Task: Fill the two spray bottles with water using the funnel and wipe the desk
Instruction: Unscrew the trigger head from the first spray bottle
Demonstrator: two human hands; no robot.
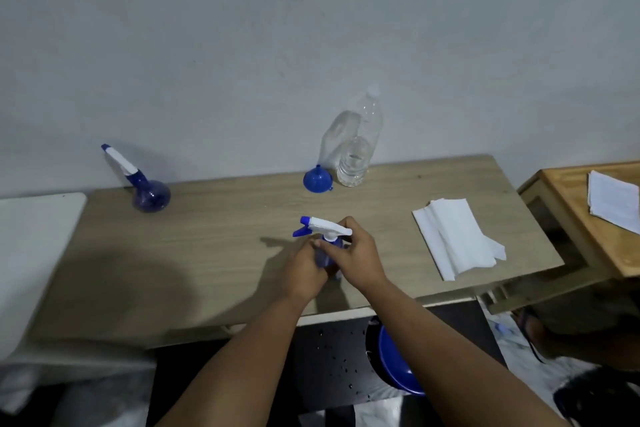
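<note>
Head view: left hand (304,269) wraps blue body of near spray bottle (327,253); right hand (353,255) curls round its neck under white trigger head (327,227). Bottle upright on desk (207,253). Funnel (317,179) and water bottle (356,152) beyond grip; second spray bottle (147,189) far left; paper towels (457,239) right. Judgement: thin plastic, light, flexes; hold body, twist at collar.

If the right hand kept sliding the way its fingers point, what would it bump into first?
The right hand points left across the spray bottle it grips, so it would probably meet the left hand just beyond; depth is hard to judge.
</note>
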